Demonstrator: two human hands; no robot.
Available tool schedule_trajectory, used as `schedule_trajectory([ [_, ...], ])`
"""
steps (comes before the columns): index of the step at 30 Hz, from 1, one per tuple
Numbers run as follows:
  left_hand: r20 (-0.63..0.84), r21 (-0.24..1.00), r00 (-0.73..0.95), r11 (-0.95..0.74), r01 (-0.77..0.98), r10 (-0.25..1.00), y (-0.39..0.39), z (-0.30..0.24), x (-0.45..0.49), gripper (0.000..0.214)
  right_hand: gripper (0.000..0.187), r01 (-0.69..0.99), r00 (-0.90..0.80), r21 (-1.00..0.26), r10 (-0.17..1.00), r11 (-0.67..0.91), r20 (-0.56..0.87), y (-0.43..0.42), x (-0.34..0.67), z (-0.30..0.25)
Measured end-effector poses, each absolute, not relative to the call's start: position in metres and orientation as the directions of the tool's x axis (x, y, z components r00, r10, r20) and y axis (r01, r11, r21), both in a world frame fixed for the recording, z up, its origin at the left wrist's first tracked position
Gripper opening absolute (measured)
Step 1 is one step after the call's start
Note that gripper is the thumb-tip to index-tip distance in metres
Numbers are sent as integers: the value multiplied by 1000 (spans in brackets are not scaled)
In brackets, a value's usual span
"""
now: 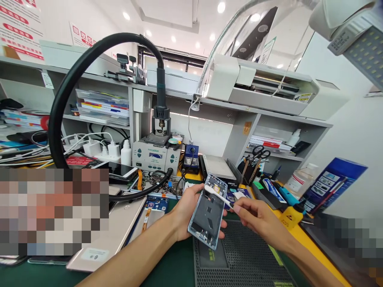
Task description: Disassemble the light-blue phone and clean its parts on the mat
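Note:
My left hand is wrapped round the edges of an opened phone frame, holding it tilted above the mat. The frame has a bluish rim, a dark inner face and small parts at its upper end. A white cotton swab is pinched between the fingers of my right hand. The swab's thick white tip lies over the upper left part of the frame; whether it touches cannot be told. Below both hands is a black perforated mat.
Left of my arm lie a gold device panel and a blue circuit board. A rework station with a thick black hose stands behind. On the right are a yellow bottle, a clear bottle and scissors.

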State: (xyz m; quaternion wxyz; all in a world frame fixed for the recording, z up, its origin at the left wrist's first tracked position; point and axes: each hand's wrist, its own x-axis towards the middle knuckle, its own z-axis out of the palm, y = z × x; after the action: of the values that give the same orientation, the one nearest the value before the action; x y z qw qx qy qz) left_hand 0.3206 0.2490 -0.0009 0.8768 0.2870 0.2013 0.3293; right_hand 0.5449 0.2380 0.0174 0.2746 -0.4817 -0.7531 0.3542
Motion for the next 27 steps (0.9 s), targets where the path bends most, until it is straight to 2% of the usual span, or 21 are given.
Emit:
schedule_trajectory([
  [12, -165, 635, 692, 612, -471, 703, 248, -1, 322, 68, 34, 492, -325, -822, 936, 287, 132, 239, 543, 13],
  [18, -179, 638, 681, 611, -469, 710, 247, 2, 321, 68, 38, 432, -309, -868, 944, 246, 114, 245, 544, 10],
  [23, -183, 630, 677, 614, -476, 712, 246, 4, 320, 66, 36, 340, -339, -925, 940, 171, 50, 248, 546, 11],
  [27, -204, 633, 649, 605, -483, 733, 246, 4, 320, 64, 26, 162, -402, -983, 916, 81, 9, 247, 551, 12],
])
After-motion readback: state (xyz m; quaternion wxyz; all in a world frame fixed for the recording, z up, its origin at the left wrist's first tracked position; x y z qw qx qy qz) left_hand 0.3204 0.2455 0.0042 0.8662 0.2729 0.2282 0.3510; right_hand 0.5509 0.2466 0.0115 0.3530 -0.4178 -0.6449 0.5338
